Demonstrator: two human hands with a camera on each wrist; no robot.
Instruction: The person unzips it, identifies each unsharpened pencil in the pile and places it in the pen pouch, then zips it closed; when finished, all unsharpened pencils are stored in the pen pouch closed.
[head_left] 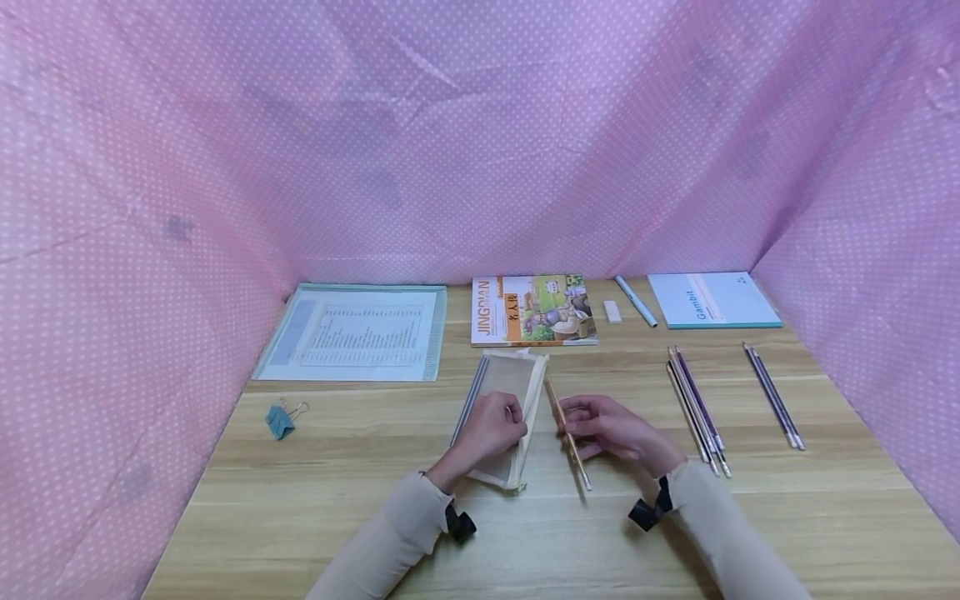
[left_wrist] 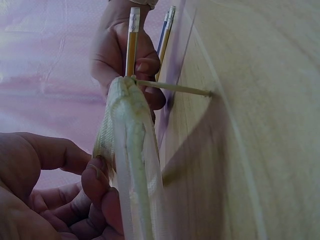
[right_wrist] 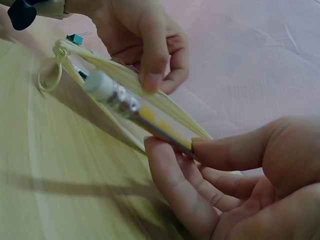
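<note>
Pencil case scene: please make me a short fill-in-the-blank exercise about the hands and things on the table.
1. The left hand holds the mesh pencil ____.
2. The right hand pinches a yellow ____.
3. The binder clip lies to the ____ of the hands.
4. The table is made of ____.

Missing words: case; pencil; left; wood

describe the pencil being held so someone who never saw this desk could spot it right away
Start at the wooden table and find the mesh pencil pouch near its middle, held by the left hand. Just right of it, the right hand pinches one yellow pencil with a white eraser end. The other pencils lie untouched in groups further right.
</note>
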